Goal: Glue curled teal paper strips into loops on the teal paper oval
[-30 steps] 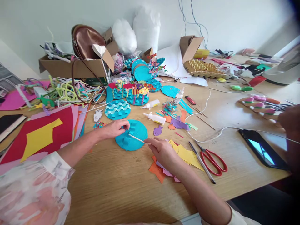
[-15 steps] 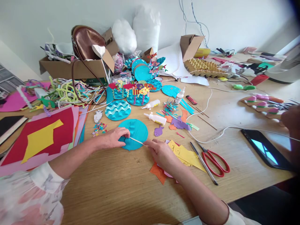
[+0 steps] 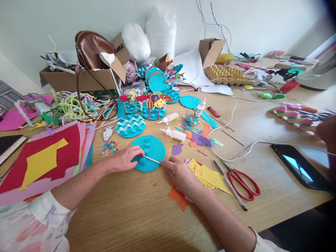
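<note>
A round blue disc (image 3: 153, 145) lies on the table in front of me, with a raised wavy blue strip across it. Over its lower half runs a thin white stick (image 3: 152, 160). My right hand (image 3: 181, 175) pinches the stick's right end just off the disc's edge. From the left, my left hand (image 3: 128, 157) rests over the disc, its fingers curled together at the stick's other end; its fingertips partly hide the strip there. Just behind lies a finished-looking disc with wavy strips (image 3: 130, 125). A glue bottle (image 3: 173, 134) lies to the right of the discs.
Red-handled scissors (image 3: 244, 183), a pen (image 3: 229, 184) and yellow paper pieces (image 3: 210, 176) lie right of my right hand. Coloured paper sheets (image 3: 49, 161) are stacked at left. Farther right, a phone (image 3: 296, 168) sits near another person's hand (image 3: 327, 133). A white cable (image 3: 246, 150) crosses the table.
The view has shifted slightly. Both hands stay on the white stick above the disc, with only a small movement of the fingers.
</note>
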`<state>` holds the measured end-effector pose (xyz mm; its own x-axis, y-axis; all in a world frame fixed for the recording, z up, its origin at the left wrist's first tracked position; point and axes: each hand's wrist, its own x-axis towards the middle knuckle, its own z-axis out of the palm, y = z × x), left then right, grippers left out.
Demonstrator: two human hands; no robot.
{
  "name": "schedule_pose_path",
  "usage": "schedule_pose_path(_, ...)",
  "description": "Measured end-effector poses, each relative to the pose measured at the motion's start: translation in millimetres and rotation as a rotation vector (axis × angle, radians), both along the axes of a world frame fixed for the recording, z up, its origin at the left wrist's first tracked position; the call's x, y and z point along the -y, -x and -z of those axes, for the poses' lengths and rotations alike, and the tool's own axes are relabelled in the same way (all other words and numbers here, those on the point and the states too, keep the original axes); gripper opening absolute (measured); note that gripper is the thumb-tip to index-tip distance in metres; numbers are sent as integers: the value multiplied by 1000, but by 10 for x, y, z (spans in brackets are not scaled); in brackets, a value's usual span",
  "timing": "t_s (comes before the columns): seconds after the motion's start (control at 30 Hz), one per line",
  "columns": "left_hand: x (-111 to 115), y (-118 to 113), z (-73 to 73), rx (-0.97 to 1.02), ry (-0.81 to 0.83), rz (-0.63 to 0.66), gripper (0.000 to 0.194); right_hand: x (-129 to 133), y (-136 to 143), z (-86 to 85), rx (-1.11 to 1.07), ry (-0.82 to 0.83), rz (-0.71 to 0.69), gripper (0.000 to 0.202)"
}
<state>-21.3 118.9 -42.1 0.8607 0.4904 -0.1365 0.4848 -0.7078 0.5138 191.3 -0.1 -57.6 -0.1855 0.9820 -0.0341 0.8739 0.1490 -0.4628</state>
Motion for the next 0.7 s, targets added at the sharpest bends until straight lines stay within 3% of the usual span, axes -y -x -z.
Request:
schedule_pose_path(0.4, 1, 1, -35, -8, 23, 6, 27, -5, 13, 22, 74, 19, 5, 35)
schedule_pose_path(0.7, -6, 7, 72, 22, 17, -41, 23, 2, 4, 17, 15, -24, 7, 36)
